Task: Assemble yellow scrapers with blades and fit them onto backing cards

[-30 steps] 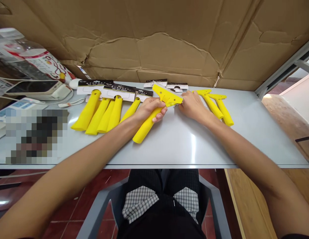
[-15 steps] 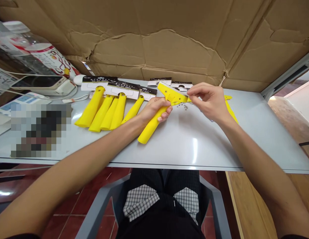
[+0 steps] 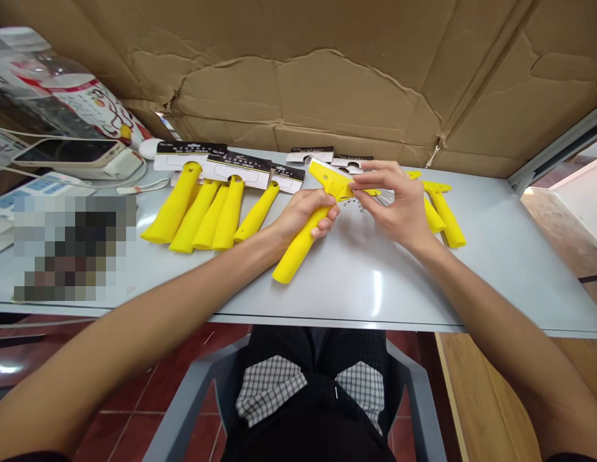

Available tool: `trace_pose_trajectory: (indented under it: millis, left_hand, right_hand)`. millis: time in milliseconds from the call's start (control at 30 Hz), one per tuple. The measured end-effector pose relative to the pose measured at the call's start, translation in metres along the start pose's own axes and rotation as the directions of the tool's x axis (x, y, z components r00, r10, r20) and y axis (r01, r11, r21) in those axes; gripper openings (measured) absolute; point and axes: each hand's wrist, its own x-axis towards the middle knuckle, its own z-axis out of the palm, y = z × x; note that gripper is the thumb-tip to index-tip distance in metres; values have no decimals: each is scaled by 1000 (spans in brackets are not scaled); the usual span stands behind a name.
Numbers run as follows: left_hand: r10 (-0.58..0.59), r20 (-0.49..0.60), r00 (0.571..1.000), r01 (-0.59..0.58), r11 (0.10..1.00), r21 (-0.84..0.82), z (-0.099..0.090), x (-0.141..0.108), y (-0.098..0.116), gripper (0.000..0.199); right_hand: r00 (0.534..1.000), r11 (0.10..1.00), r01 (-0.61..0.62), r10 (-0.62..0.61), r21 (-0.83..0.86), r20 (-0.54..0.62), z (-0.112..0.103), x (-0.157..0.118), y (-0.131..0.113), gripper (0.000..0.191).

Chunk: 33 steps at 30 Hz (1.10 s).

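Note:
My left hand (image 3: 308, 212) is wrapped around the neck of a yellow scraper (image 3: 296, 253), whose handle points down toward me. A clear strip runs along the top edge of its wide head. My right hand (image 3: 397, 204) has thumb and index finger pinched together at the right part of that head. Whatever lies between those fingertips is too small or hidden to make out. Beneath the head, several small metal screws (image 3: 360, 206) lie on the table, partly covered by my right hand.
Several yellow scrapers with black-and-white cards (image 3: 241, 170) lie in a row at left. Other yellow scrapers (image 3: 450, 221) rest at right. A phone (image 3: 70, 157), cables and a bottle (image 3: 94, 102) occupy the left back. Cardboard (image 3: 298, 83) stands behind the table.
My right hand has shifted a little left, its fingertips coming onto the scraper's head. The scraper has moved slightly, still in my left hand. More of the scrapers at right now shows.

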Motion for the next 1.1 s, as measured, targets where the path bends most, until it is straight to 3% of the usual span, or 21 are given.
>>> trace_pose_trajectory:
  millis: [133, 333, 500, 733, 1100]
  left_hand:
    - [23, 0, 1000, -23, 1000, 15, 3, -2, 1, 19]
    - [69, -15, 998, -68, 998, 14, 6, -5, 2, 18]
    - [88, -6, 996, -87, 995, 42, 8, -6, 2, 18]
    - [77, -73, 994, -78, 997, -1, 19, -10, 6, 18]
    - [80, -70, 994, -79, 997, 18, 22, -12, 7, 18]
  right_hand:
    - [999, 999, -4, 6, 48, -36, -2, 0, 1, 8]
    - [998, 994, -58, 59, 97, -8, -6, 1, -1, 20]
    - [997, 997, -76, 75, 26, 24, -8, 3, -2, 18]
    - [994, 995, -94, 94, -19, 62, -10, 4, 0, 24]
    - [994, 972, -67, 85, -224, 71, -11, 1, -19, 26]
